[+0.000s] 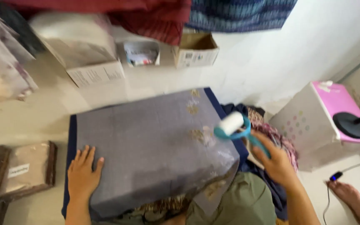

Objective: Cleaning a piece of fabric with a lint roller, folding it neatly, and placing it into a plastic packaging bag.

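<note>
Two hands on the job. Grey cloth (146, 146), flat woven sheet with gold motifs and navy border, lies centre. Left hand (82, 175) at 7 o'clock, palm down, fingers spread flat on it, gripping nothing. Right hand (278, 162) at 4 o'clock is closed round a teal lint roller (234, 125), white cylinder head over the cloth's right edge. Cardboard boxes (194, 50) at 12; pink-topped box (330, 116) at 3.

folded cloth (146, 141) centre; left hand (82, 175) on it; lint roller (236, 125) at right edge; boxes (146, 54) behind.
</note>
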